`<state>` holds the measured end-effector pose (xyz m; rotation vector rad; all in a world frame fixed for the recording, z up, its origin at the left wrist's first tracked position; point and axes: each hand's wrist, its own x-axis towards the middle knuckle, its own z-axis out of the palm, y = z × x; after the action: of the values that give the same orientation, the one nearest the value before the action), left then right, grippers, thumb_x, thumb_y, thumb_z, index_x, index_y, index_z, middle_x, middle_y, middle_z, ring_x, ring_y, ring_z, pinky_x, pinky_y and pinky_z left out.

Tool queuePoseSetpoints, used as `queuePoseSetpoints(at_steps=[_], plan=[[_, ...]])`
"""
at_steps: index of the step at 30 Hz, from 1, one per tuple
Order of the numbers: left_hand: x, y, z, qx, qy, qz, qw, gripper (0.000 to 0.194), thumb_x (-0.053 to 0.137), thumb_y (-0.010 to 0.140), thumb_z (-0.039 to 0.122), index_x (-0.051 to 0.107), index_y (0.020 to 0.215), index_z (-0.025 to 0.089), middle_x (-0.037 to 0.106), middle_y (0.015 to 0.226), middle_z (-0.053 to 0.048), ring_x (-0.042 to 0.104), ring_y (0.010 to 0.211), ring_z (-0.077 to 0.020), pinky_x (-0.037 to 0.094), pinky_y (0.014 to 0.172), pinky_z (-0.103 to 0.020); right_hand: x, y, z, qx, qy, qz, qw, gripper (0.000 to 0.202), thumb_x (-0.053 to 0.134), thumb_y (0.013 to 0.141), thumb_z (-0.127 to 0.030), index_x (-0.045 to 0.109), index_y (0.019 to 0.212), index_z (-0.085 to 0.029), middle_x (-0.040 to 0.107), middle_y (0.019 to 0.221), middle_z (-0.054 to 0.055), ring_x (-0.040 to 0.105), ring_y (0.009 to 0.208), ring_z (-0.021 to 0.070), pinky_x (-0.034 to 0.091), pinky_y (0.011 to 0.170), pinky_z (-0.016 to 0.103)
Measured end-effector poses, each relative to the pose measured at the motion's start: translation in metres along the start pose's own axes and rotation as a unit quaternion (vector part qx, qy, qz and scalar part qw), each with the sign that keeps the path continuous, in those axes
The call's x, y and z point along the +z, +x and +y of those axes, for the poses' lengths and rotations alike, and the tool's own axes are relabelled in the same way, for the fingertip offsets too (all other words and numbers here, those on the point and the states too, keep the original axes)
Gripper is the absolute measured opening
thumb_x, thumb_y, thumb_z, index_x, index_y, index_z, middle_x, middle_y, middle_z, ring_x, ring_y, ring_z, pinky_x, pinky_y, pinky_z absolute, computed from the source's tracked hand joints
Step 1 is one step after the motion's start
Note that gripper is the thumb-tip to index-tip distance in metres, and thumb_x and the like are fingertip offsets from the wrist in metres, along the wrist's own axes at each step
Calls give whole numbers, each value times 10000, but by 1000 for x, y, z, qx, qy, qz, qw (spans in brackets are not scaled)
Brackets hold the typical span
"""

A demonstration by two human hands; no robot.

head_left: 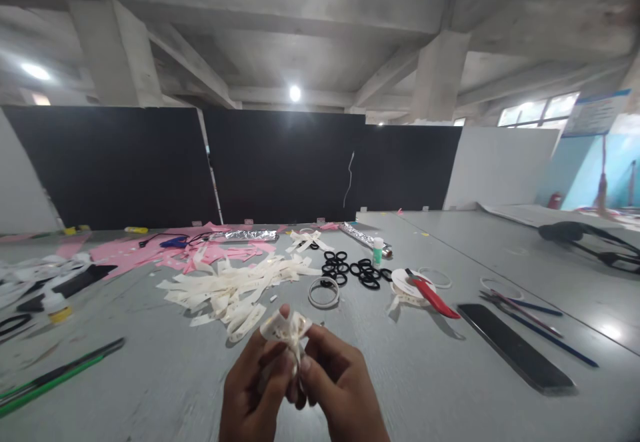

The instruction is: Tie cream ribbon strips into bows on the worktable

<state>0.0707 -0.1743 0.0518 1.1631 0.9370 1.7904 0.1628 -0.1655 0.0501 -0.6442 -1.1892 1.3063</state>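
A cream ribbon bow (286,327) is pinched between my two hands above the near part of the table. My left hand (255,389) grips its left side with thumb and fingers, and my right hand (340,379) pinches it from the right. The fingertips of both hands meet below the bow's middle. Something dark, too covered to make out, shows under the fingers. Just beyond lies a pile of cut cream ribbon strips (235,289). Black hair ties (336,269) and a grey tape roll (323,293) sit behind my right hand.
A ribbon spool (407,283) lies under red-handled scissors (435,297). At right are a black flat bar (515,349) and thin pointed tools (545,329). A glue stick (377,253), pink scraps (135,252) and a green-edged tool (60,374) lie around. Dark panels (285,169) stand behind the table.
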Motion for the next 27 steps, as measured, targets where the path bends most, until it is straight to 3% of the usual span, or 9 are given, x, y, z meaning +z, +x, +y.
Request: queuePoseSetpoints(at_steps=[2, 5, 9, 14, 22, 27], plan=[[-2, -5, 4, -10, -2, -19, 1000, 476, 638, 753, 344, 591, 1208, 211, 525, 534, 26, 434, 396, -85, 410, 368, -201, 1, -4, 0, -1, 42, -54, 998, 399, 613, 771, -371, 643, 1097, -144, 477, 543, -35, 414, 456, 62, 379, 438, 182], [-7, -12, 12, -23, 1, -33, 999, 469, 656, 736, 319, 609, 1190, 213, 543, 548, 16, 426, 377, -82, 375, 327, -189, 3, -13, -1, -3, 56, -84, 995, 473, 584, 774, -311, 569, 1229, -183, 501, 595, -26, 424, 474, 69, 397, 445, 195], [-15, -22, 20, -40, -40, -82, 995, 559, 642, 748, 293, 532, 1287, 196, 526, 531, 23, 415, 400, -68, 375, 371, -174, 9, -25, -4, -24, 40, -78, 996, 557, 578, 773, -247, 482, 1320, -196, 544, 641, -15, 473, 498, 83, 425, 475, 216], [-20, -28, 18, -100, -189, -126, 969, 686, 594, 787, 306, 336, 1416, 215, 409, 489, 69, 372, 399, -61, 390, 382, -175, 20, -28, -2, -43, 153, -59, 986, 696, 652, 724, -347, 432, 1348, -130, 405, 489, -79, 349, 356, 62, 347, 336, 186], [-16, -22, 14, -96, -379, -120, 913, 558, 603, 753, 220, 502, 1301, 185, 204, 424, 99, 237, 388, -34, 394, 466, -121, 30, -22, 0, -102, 196, -68, 973, 620, 564, 751, -492, 489, 1278, -174, 395, 479, -90, 227, 241, 27, 297, 271, 178], [-17, -19, 12, -104, -377, -113, 913, 575, 590, 751, 226, 480, 1315, 217, 194, 431, 99, 220, 374, -36, 345, 416, -112, 30, -16, 4, -115, 147, -47, 981, 633, 566, 767, -437, 448, 1331, -177, 413, 500, -83, 287, 277, 41, 300, 283, 171]])
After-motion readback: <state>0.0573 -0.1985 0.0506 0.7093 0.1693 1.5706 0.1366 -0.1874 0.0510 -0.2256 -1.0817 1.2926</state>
